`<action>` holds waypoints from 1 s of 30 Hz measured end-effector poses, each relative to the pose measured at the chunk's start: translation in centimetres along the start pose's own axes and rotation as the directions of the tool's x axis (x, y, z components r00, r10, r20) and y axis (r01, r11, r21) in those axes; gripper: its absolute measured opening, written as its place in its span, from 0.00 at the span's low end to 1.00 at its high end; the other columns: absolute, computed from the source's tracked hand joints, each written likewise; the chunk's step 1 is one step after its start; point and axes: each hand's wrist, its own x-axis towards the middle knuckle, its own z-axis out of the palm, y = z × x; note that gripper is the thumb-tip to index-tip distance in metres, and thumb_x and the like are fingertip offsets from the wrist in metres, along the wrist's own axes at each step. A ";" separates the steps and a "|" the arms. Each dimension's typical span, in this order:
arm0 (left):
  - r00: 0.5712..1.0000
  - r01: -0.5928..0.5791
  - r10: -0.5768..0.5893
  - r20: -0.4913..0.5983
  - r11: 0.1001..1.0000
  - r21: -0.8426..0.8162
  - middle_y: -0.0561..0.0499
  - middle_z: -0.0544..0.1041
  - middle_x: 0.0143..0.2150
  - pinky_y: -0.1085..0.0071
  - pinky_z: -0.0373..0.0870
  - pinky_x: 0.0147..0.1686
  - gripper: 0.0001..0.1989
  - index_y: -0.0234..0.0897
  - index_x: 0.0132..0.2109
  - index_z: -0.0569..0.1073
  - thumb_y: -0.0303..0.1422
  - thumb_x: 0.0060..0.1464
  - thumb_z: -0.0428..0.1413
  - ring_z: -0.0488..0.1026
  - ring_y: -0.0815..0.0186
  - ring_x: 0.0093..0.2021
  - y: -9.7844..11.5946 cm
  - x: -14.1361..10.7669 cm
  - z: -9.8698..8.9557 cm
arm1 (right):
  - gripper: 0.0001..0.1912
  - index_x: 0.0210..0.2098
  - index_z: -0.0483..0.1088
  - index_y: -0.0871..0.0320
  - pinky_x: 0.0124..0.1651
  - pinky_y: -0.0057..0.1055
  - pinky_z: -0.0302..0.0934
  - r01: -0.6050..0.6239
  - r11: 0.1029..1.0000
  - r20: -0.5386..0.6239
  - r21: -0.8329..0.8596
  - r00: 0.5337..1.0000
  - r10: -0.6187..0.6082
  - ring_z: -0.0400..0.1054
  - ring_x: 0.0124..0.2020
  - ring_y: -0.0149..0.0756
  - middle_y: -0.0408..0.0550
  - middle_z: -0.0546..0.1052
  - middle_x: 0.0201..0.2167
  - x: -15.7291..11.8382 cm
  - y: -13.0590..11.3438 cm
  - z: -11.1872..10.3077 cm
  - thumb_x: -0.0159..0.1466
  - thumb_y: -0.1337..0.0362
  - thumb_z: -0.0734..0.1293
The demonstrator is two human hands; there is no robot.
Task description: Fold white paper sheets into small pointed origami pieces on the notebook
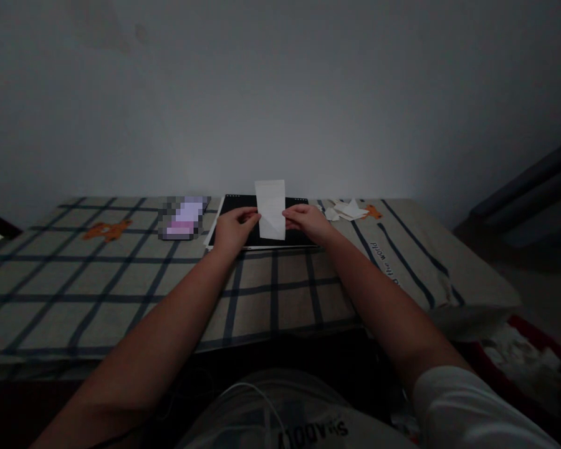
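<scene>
Between my two hands a white sheet of paper (271,209) stands raised, a narrow upright rectangle with faint crease lines in its lower part. My left hand (236,229) pinches its left edge between thumb and fingers. On the opposite edge, my right hand (308,221) pinches it the same way. Beneath the paper and both hands lies a flat black board or pad (236,202) with small holes along its far edge and white sheets showing under it. The hands and the paper hide part of its surface.
Left of the black pad, a blurred-out phone-like object (184,215) lies on the checked tablecloth (177,274). White folded paper pieces (350,210) rest to the right. A wall (280,93) rises behind the table. Below right is a red-rimmed container (533,349) holding crumpled white stuff.
</scene>
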 end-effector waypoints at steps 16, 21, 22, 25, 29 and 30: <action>0.994 0.015 0.012 0.113 0.972 -0.235 0.47 0.79 0.41 0.66 0.72 0.48 0.30 0.33 0.56 0.74 0.37 0.45 0.66 0.76 0.66 0.39 -1.4 0.6 0.7 | 0.01 0.34 0.74 0.59 0.37 0.26 0.70 -0.011 0.999 -0.041 0.039 0.999 0.012 0.72 0.31 0.28 0.45 0.79 0.31 0.2 0.2 -0.1 0.62 0.68 0.69; 0.977 0.170 -0.118 0.175 0.932 -0.319 0.46 0.81 0.42 0.65 0.72 0.46 0.23 0.33 0.49 0.78 0.39 0.46 0.65 0.77 0.64 0.40 -1.2 0.6 0.7 | 0.01 0.35 0.73 0.59 0.38 0.27 0.70 -0.020 0.999 -0.050 0.040 0.999 0.022 0.72 0.30 0.27 0.45 0.79 0.31 0.5 0.5 -0.2 0.63 0.68 0.69; 0.974 0.188 -0.133 0.185 0.930 -0.317 0.45 0.81 0.42 0.65 0.72 0.46 0.21 0.34 0.46 0.79 0.40 0.47 0.65 0.77 0.63 0.40 -1.2 0.5 0.7 | 0.01 0.35 0.73 0.59 0.38 0.27 0.70 -0.021 1.000 -0.037 0.019 0.999 0.021 0.72 0.30 0.28 0.45 0.79 0.31 0.5 0.6 -0.2 0.62 0.67 0.69; 0.977 0.202 -0.173 0.122 0.936 -0.287 0.45 0.82 0.42 0.65 0.73 0.44 0.17 0.35 0.43 0.80 0.39 0.47 0.63 0.77 0.61 0.40 -0.9 0.5 0.4 | 0.02 0.35 0.73 0.58 0.37 0.29 0.69 0.027 0.992 -0.049 -0.127 0.998 -0.033 0.72 0.30 0.30 0.47 0.78 0.30 0.7 0.7 -0.4 0.63 0.66 0.69; 0.981 0.190 -0.178 0.077 0.963 -0.193 0.46 0.82 0.41 0.64 0.72 0.44 0.16 0.35 0.44 0.81 0.37 0.49 0.59 0.77 0.57 0.42 -0.6 0.8 -0.3 | 0.05 0.36 0.74 0.56 0.45 0.35 0.66 0.270 0.818 -0.169 -0.508 0.900 -0.403 0.71 0.36 0.36 0.47 0.77 0.33 0.4 -0.1 -1.3 0.64 0.62 0.67; 0.984 0.152 -0.139 0.109 0.981 -0.123 0.47 0.82 0.41 0.64 0.72 0.45 0.15 0.36 0.43 0.82 0.36 0.49 0.58 0.76 0.57 0.42 -0.6 0.9 -0.5 | 0.06 0.37 0.75 0.56 0.49 0.38 0.65 0.331 0.712 -0.128 -0.619 0.852 -0.508 0.70 0.41 0.39 0.49 0.77 0.36 0.2 -0.4 -1.5 0.64 0.61 0.67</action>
